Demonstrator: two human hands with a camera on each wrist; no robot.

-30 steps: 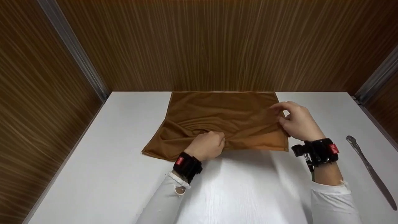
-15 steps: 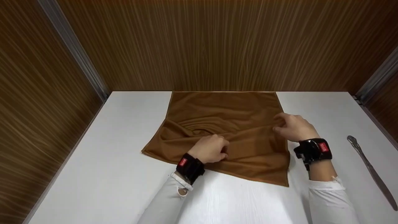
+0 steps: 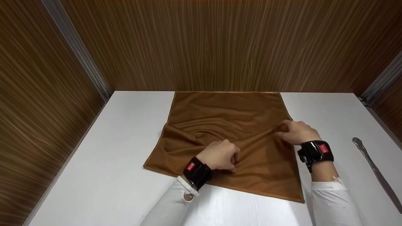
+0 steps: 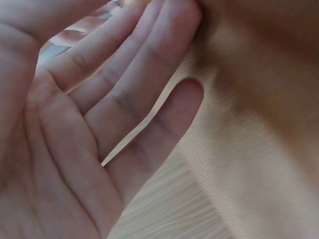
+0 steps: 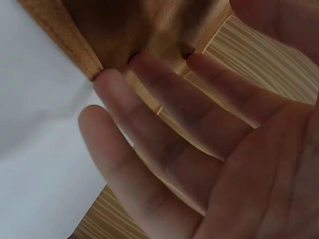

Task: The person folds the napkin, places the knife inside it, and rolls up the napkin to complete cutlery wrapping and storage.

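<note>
The counter (image 3: 110, 131) is white, with a faint wood-grain texture on its near portion. A metal knife (image 3: 375, 172) lies flat on it, well to the right of the right-hand fingers, blade end toward the near edge (handle end farther back). Wood-veneer wall panels (image 3: 226, 44) with vertical streaking enclose the counter behind and on both sides of the fingers. Grey metal strips (image 3: 75, 50) mark the corners where the panels meet.

White long sleeves (image 3: 171, 205) on both arms. Glossy black wrist-mounted cameras (image 3: 197, 172) strapped at each wrist, small red label on each.
</note>
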